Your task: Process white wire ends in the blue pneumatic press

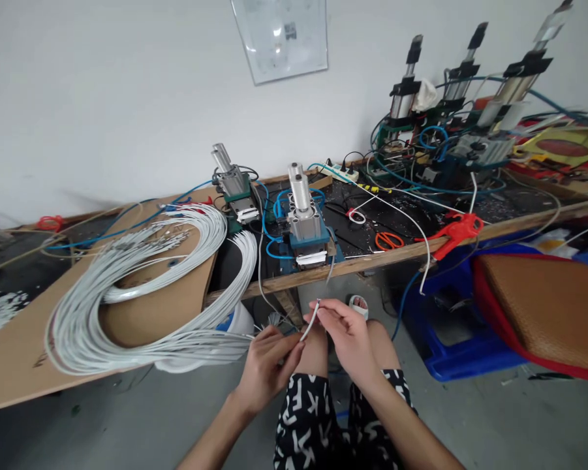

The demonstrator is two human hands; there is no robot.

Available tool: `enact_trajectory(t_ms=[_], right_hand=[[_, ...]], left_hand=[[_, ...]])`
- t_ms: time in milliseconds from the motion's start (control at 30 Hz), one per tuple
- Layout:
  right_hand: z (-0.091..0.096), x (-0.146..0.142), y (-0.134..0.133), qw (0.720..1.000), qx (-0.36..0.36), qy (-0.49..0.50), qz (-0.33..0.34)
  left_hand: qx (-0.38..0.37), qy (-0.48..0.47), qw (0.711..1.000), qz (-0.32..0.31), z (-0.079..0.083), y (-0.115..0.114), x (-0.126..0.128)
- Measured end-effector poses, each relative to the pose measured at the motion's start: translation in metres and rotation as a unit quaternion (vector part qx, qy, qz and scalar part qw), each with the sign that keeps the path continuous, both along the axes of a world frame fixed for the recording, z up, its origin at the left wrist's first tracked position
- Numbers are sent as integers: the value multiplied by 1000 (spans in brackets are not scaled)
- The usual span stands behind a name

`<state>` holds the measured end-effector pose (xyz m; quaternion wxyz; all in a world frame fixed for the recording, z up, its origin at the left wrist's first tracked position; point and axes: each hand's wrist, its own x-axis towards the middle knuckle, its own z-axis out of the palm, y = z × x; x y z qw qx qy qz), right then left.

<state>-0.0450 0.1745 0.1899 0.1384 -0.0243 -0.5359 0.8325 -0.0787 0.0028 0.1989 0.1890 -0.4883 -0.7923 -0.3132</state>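
Observation:
Both my hands hold one thin white cable end (311,321) above my lap. My left hand (269,365) pinches the cable low down, near the loose ends of a big looped bundle of white cables (141,287). My right hand (350,333) grips the cable's tip between thumb and fingers. The bundle lies on a brown cardboard sheet (171,307) at my left. Just beyond my hands, at the bench edge, stands a small pneumatic press (304,222) with a blue base, and a second one (232,186) behind it.
A wooden workbench (372,258) carries blue air hoses, orange scissors (389,240), a red air gun (457,232) and three tall cylinder presses (463,78) at the back right. A brown-cushioned stool (543,307) and a blue crate (450,346) stand to my right.

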Motion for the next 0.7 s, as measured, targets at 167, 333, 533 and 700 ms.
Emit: enact_trajectory(t_ms=[167,333,533,700], right_hand=[[6,9,-1,1000,-10,-1,16],[9,8,-1,1000,2,-3,7],[8,7,-3,1000,10,-3,7],[6,5,-4,1000,17,-6,13]], left_hand=[[2,5,1000,-1,-1,-1,1],[4,4,1000,-1,-4,-3,2],[7,-6,1000,-2,-3,-4,4],[3,-35,999,-5,-1,-4,6]])
